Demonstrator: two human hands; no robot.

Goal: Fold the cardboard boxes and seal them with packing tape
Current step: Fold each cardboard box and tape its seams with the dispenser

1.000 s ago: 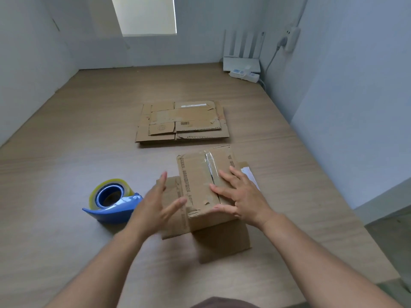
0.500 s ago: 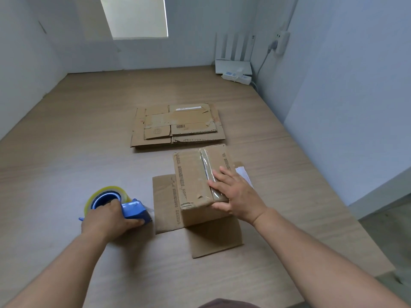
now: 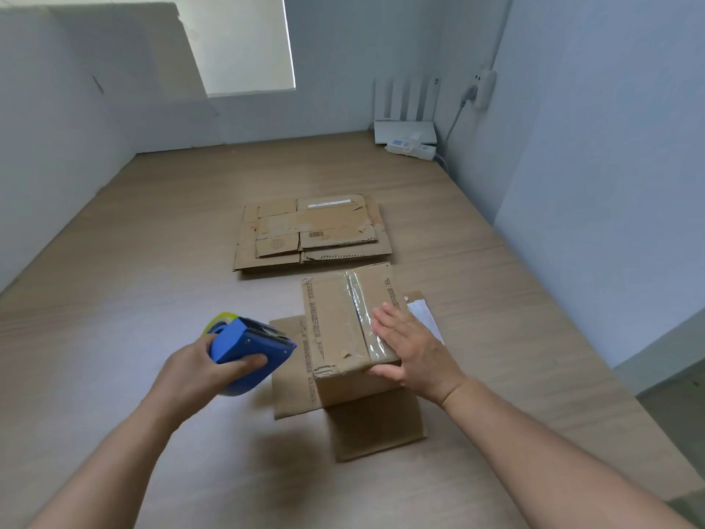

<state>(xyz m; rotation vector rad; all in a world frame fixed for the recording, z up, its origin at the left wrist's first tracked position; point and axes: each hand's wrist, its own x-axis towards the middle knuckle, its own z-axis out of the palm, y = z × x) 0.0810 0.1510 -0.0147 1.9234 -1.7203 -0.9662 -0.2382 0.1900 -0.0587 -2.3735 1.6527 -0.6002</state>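
The box was stood on the wooden surface, lower flaps splayed, in front of the flattened cardboard stack. It was pressed down by the flat, straight-fingered right hand, while the tape dispenser was grasped in the left hand beside it. Clear tape seemed already laid along the top seam, though glare left this uncertain. Were pressure eased, the box could be shifted and tape laid crooked; skin could be nicked by the blade.

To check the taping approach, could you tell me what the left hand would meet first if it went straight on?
Probably the folded cardboard box: the left hand holds the tape dispenser, toothed end aimed right at the box's near-left top edge; depth is unclear.
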